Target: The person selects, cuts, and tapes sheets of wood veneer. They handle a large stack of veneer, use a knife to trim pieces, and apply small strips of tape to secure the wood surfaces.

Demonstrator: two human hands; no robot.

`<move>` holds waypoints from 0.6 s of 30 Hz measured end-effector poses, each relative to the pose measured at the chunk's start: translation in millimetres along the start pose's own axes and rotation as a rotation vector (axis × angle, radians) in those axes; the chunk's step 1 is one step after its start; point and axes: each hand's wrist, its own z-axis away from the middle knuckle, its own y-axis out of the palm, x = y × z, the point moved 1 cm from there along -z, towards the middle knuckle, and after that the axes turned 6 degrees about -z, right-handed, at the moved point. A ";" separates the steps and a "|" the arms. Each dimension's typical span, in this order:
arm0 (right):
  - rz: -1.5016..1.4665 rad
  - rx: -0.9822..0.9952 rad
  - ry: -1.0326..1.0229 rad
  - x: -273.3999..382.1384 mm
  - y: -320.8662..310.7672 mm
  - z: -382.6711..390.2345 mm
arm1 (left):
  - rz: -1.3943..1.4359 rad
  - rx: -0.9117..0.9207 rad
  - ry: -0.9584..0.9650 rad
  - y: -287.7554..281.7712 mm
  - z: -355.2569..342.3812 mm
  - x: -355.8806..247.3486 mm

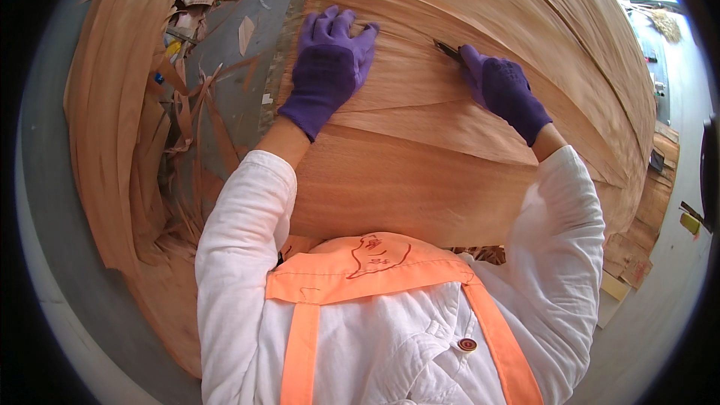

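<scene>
A wide stack of thin reddish-brown wood veneer sheets (405, 187) lies in front of me, with long splits and overlapping edges across its surface. My left hand (326, 67), in a purple glove, rests on the veneer near its left edge, fingers spread and slightly bent. My right hand (502, 94), also in a purple glove, grips a dark cutting blade (445, 48), whose tip touches or hovers just over the veneer to the right of my left hand; I cannot tell which.
More long veneer strips (112, 120) lie on the left, beside torn scraps (206, 127) on a grey surface (255, 37). Wooden boards (634, 247) lie at the far right below the stack's edge, near a pale floor.
</scene>
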 end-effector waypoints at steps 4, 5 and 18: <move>0.008 -0.046 0.042 3.1 4.4 12.6 | -0.020 -0.013 0.004 0.6 -0.7 -0.8; -0.006 -0.020 0.071 2.9 5.2 15.6 | -0.030 -0.009 -0.001 -0.5 -0.9 -1.3; -0.084 -0.077 0.226 -17.5 33.9 111.4 | -0.012 -0.029 0.028 -0.5 -1.5 -3.1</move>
